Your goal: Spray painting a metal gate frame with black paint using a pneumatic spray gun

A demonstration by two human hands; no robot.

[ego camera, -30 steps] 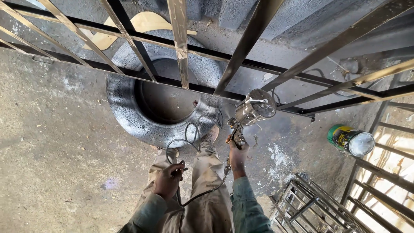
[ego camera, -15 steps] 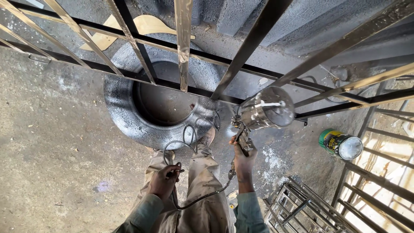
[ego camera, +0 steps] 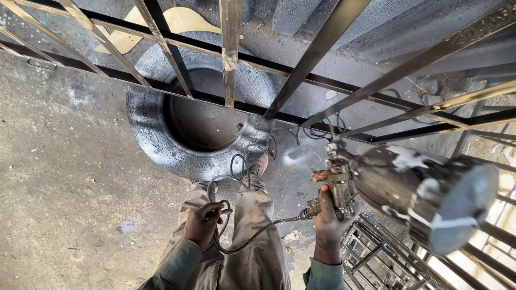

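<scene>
right hand [ego camera: 329, 215] grip closed on spray gun [ego camera: 344, 182], cup [ego camera: 430, 193] slanting right, left hand [ego camera: 203, 221] clutching hose [ego camera: 242, 177]

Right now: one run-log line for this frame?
left hand: holds coiled hose | right hand: grips spray gun | gun: by metal grille

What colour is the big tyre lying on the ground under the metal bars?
The tyre is silvery grey, speckled with black, its only view being the head camera.

Two hands are in view: left hand [ego camera: 203, 224] and right hand [ego camera: 329, 216]. There is one spray gun [ego camera: 408, 190], one hose [ego camera: 244, 236], one tyre [ego camera: 156, 134] and one gate [ego camera: 322, 86].
</scene>
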